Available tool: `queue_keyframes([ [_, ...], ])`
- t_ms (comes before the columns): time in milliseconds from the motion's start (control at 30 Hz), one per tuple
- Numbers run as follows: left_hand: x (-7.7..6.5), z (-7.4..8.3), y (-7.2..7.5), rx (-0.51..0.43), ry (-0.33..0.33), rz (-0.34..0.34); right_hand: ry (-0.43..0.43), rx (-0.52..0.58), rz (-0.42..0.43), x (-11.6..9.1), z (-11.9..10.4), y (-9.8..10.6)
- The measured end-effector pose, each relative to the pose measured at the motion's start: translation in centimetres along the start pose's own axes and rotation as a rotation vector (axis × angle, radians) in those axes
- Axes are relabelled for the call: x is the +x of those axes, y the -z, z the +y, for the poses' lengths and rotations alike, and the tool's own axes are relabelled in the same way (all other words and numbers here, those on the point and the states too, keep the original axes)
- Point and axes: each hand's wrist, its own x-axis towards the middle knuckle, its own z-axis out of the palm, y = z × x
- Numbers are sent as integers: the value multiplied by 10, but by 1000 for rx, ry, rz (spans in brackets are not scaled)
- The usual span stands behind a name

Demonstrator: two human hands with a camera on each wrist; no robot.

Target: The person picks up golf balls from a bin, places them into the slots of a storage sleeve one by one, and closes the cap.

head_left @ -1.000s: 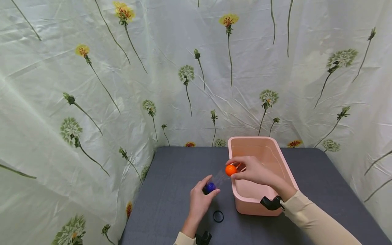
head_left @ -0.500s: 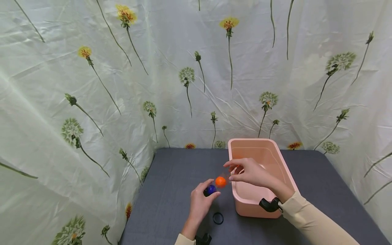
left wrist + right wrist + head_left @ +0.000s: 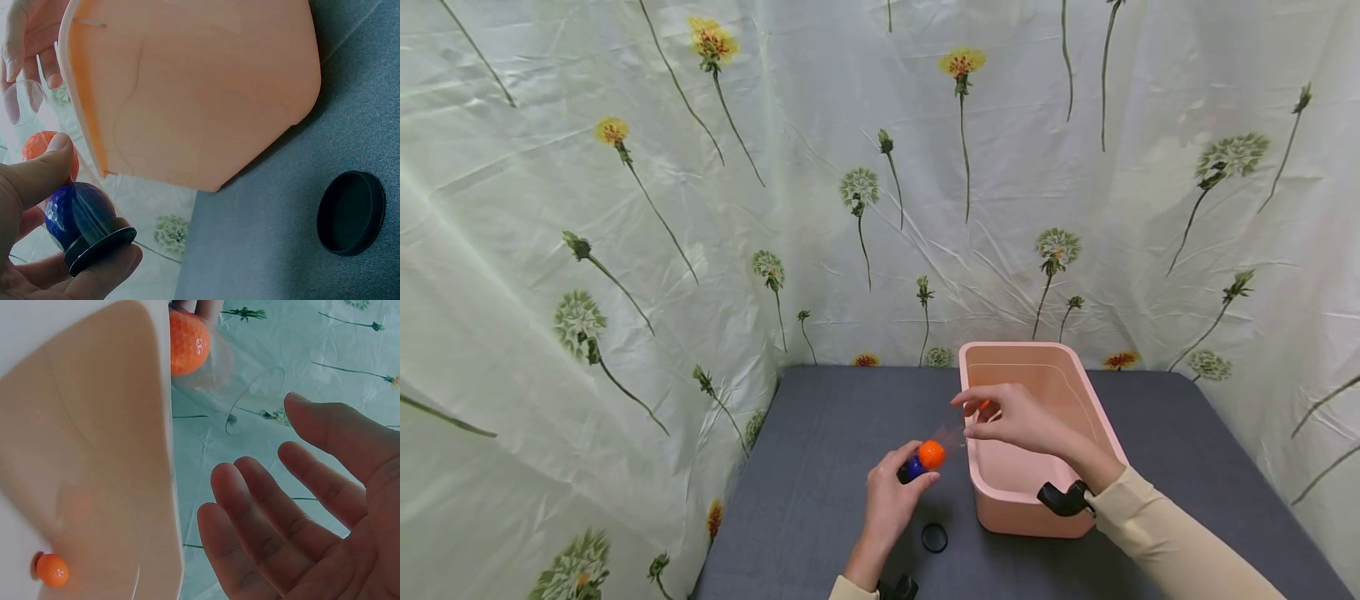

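My left hand (image 3: 883,500) grips a clear plastic tube (image 3: 253,375) by its lower part, tilted, with a black end cap (image 3: 103,250) at the bottom. Inside it sit a blue golf ball (image 3: 57,219) and, above that, an orange golf ball (image 3: 932,455). The tube's upper end is uncovered and points toward my right hand (image 3: 1015,419). That hand hovers by the rim of the pink bin, fingers loosely bent apart from the thumb, holding nothing. One more orange golf ball (image 3: 52,570) lies inside the bin.
The pink bin (image 3: 1030,517) stands on the dark grey table (image 3: 842,408), right of the tube. A loose black cap (image 3: 350,215) lies on the table in front of my hands, left of the bin. A flower-printed curtain (image 3: 820,208) hangs behind.
My right hand has let go of the orange golf ball, which has slid down the tube to the blue one. My left hand has stayed nearly in place.
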Motion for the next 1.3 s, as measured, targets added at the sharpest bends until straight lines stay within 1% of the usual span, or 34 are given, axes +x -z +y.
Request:
queue_keyframes([
  [300,2,-2,2,2,12,8,4,-33,25,9,10,8],
  [433,2,-5,1,3,-3,8,-7,-31,37,13,18,13],
  [533,3,-7,1,3,-27,14,-29,-20,45,17,25,18],
  [633,3,-8,1,-3,-40,22,-53,-45,56,21,35,23],
  [733,4,-9,1,-9,-36,22,-78,-71,69,26,44,28],
  [867,3,-11,1,-12,-16,18,-105,-53,77,32,55,33],
  [933,3,-12,1,-11,-11,25,-117,-39,83,35,61,34],
  [1100,5,-12,0,-5,-33,56,-157,-61,101,46,78,33],
  [1233,7,-11,1,-8,-25,53,-175,-83,96,56,94,29],
  [1300,8,-11,2,-14,-14,49,-182,-85,81,60,103,25],
])
